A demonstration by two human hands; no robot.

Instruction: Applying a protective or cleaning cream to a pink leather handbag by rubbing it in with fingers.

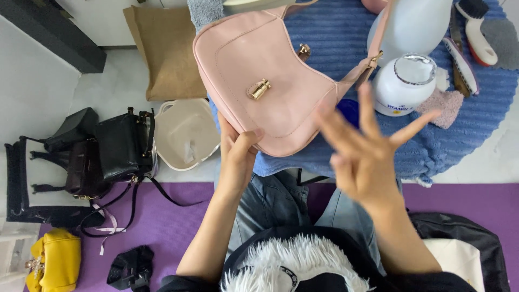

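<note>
Blue ribbed cloth covers table w/ pink shoulder bag lying on it, gold clasp up; white jar just beside bag's strap end, brushes further rt. Left hand has fingers clamped on bag's lower edge; right hand hovers near bag, fingers spread apart, holding nothing. Black bags + yellow pouch on floor at left, well apart.

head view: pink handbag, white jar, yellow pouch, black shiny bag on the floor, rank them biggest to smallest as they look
1. pink handbag, held by the left hand
2. black shiny bag
3. white jar and yellow pouch look alike; the pouch is cut off by the frame edge, so unranked.
</note>
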